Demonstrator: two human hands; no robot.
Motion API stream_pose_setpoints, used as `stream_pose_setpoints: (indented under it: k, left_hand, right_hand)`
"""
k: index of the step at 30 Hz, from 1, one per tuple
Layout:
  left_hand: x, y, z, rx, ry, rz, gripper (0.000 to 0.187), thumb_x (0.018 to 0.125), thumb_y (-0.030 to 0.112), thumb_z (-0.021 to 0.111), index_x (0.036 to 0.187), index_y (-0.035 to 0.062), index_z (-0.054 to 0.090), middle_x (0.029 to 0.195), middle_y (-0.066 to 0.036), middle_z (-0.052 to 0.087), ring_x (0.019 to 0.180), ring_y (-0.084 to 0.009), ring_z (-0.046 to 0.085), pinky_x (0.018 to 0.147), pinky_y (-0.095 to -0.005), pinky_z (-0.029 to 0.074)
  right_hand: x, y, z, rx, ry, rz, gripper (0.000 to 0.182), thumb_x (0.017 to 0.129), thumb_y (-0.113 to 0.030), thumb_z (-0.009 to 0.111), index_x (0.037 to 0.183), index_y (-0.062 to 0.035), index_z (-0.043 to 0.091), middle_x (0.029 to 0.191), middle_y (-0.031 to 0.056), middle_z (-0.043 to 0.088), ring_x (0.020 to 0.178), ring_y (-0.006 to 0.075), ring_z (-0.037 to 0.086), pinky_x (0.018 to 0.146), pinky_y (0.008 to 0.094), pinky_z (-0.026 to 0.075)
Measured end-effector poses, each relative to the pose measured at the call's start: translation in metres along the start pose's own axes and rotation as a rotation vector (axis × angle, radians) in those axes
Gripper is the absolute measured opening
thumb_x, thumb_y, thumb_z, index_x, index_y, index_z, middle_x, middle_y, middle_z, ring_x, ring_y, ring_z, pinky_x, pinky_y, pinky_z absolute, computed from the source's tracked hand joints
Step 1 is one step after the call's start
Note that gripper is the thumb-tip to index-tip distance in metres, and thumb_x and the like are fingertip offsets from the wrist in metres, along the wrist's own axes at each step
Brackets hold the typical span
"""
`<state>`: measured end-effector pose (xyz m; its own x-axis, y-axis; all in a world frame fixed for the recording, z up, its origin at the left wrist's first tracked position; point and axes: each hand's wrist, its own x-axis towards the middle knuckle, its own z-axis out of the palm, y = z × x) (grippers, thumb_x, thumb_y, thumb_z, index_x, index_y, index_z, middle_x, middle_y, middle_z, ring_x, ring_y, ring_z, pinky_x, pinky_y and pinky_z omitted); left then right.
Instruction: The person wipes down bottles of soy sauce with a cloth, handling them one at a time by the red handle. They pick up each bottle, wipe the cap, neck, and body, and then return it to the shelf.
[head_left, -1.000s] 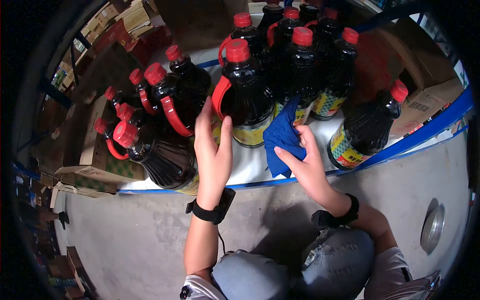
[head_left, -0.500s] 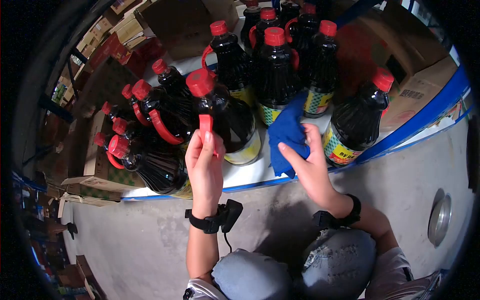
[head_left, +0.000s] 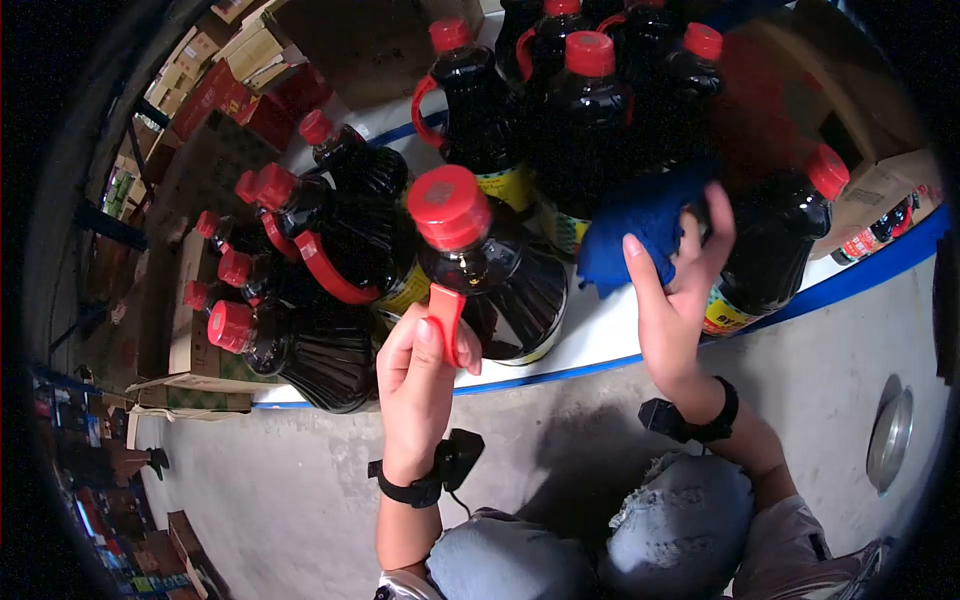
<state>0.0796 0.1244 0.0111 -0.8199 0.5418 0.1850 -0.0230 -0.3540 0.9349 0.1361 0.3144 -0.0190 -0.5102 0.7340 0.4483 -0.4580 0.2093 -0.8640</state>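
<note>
My left hand (head_left: 425, 360) is wrapped round the red handle (head_left: 446, 318) of a large dark bottle (head_left: 510, 300) with a red cap. That bottle stands near the shelf's front edge. My right hand (head_left: 685, 275) holds a blue cloth (head_left: 640, 230), its fingers partly spread against the fabric. The cloth is beside dark bottles behind it and left of a bottle with a yellow label (head_left: 765, 245). Another bottle (head_left: 310, 350) leans at the left, its red cap toward the left.
More red-capped bottles (head_left: 475, 115) stand at the back of the white shelf (head_left: 600, 335), which has a blue edge. Cardboard boxes flank it, one at the right (head_left: 865, 195). On the grey floor at the right lies a round metal object (head_left: 889, 440).
The held bottle now appears closer and farther right. My right hand and the cloth have moved right and up. The view has shifted nearer the bottles.
</note>
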Motion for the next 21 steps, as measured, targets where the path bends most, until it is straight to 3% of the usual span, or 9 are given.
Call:
stream_pose_setpoints:
  k: [2, 3, 4, 6, 8, 9, 12, 19, 21]
  left_hand:
    - [0.001, 0.001, -0.002, 0.129, 0.063, 0.030, 0.028, 0.095, 0.026, 0.045, 0.082, 0.0014, 0.049, 0.075, -0.003, 0.048, 0.066, -0.0112, 0.046, 0.061, -0.0233, 0.038]
    - [0.001, 0.001, -0.004, 0.262, 0.118, 0.065, 0.025, 0.094, 0.025, 0.049, 0.084, 0.0013, 0.050, 0.078, -0.002, 0.048, 0.069, -0.0101, 0.046, 0.062, -0.0225, 0.037]
    - [0.000, 0.001, -0.007, 0.267, 0.121, 0.057, 0.025, 0.094, 0.025, 0.049, 0.084, 0.0013, 0.050, 0.078, -0.002, 0.048, 0.069, -0.0101, 0.046, 0.062, -0.0225, 0.037]
    - [-0.001, 0.001, -0.016, 0.294, 0.095, 0.106, 0.020, 0.089, 0.021, 0.058, 0.087, 0.0019, 0.051, 0.083, 0.000, 0.047, 0.072, -0.0077, 0.044, 0.064, -0.0209, 0.036]
    - [-0.006, 0.005, -0.012, 0.148, 0.205, -0.012, 0.017, 0.085, 0.016, 0.062, 0.085, 0.0034, 0.051, 0.079, 0.003, 0.044, 0.073, -0.0055, 0.040, 0.067, -0.0187, 0.033]
    - [-0.006, 0.006, -0.012, 0.172, 0.222, -0.005, 0.015, 0.084, 0.013, 0.063, 0.084, 0.0036, 0.051, 0.078, 0.003, 0.042, 0.073, -0.0054, 0.039, 0.066, -0.0185, 0.033]
    - [-0.005, 0.004, -0.016, 0.262, 0.202, 0.060, 0.013, 0.081, 0.007, 0.065, 0.082, 0.0032, 0.052, 0.076, 0.004, 0.040, 0.071, -0.0053, 0.035, 0.064, -0.0184, 0.031]
    - [-0.003, 0.009, -0.009, 0.195, 0.216, 0.014, 0.014, 0.078, 0.004, 0.068, 0.076, 0.0022, 0.055, 0.074, 0.004, 0.041, 0.068, -0.0044, 0.037, 0.061, -0.0184, 0.033]
    - [-0.003, 0.010, -0.008, 0.131, 0.244, 0.014, 0.014, 0.078, 0.004, 0.069, 0.076, 0.0020, 0.055, 0.074, 0.004, 0.041, 0.067, -0.0040, 0.037, 0.061, -0.0183, 0.034]
  right_hand:
    - [0.005, 0.001, 0.004, -0.077, -0.051, -0.200, 0.058, 0.080, -0.003, 0.063, 0.129, 0.0029, 0.032, 0.127, 0.0154, 0.039, 0.113, 0.0207, 0.045, 0.094, 0.0317, 0.038]
    - [0.009, -0.002, 0.006, -0.350, -0.081, -0.492, 0.057, 0.076, 0.000, 0.065, 0.126, 0.0044, 0.037, 0.126, 0.0184, 0.044, 0.112, 0.0248, 0.048, 0.092, 0.0332, 0.040]
    - [0.019, -0.018, 0.005, -0.418, -0.220, -0.541, 0.049, 0.071, 0.000, 0.069, 0.118, 0.0010, 0.052, 0.121, 0.0181, 0.050, 0.105, 0.0278, 0.053, 0.089, 0.0338, 0.043]
    - [0.021, -0.031, 0.024, -0.389, -0.348, -0.774, 0.053, 0.071, 0.001, 0.065, 0.122, -0.0067, 0.051, 0.121, 0.0185, 0.052, 0.102, 0.0320, 0.053, 0.091, 0.0357, 0.040]
    - [0.018, -0.029, 0.031, -0.350, -0.484, -0.882, 0.036, 0.071, 0.002, 0.065, 0.104, -0.0114, 0.065, 0.121, 0.0164, 0.052, 0.100, 0.0317, 0.055, 0.085, 0.0365, 0.045]
    - [0.013, -0.023, 0.035, -0.394, -0.466, -0.913, 0.028, 0.066, 0.003, 0.066, 0.088, -0.0130, 0.071, 0.120, 0.0158, 0.051, 0.098, 0.0323, 0.055, 0.079, 0.0372, 0.048]
    - [0.006, -0.004, 0.032, -0.358, -0.354, -0.944, 0.038, 0.066, -0.011, 0.065, 0.102, -0.0225, 0.070, 0.121, 0.0071, 0.053, 0.089, 0.0236, 0.056, 0.078, 0.0314, 0.049]
    - [-0.036, 0.013, -0.025, -0.779, -0.600, -0.913, 0.044, 0.062, -0.014, 0.069, 0.102, -0.0299, 0.068, 0.114, 0.0005, 0.053, 0.094, 0.0240, 0.051, 0.081, 0.0290, 0.046]
    - [-0.045, 0.009, -0.038, -0.987, -0.820, -0.974, 0.039, 0.065, -0.017, 0.066, 0.101, -0.0311, 0.068, 0.112, -0.0003, 0.055, 0.092, 0.0214, 0.051, 0.077, 0.0267, 0.046]
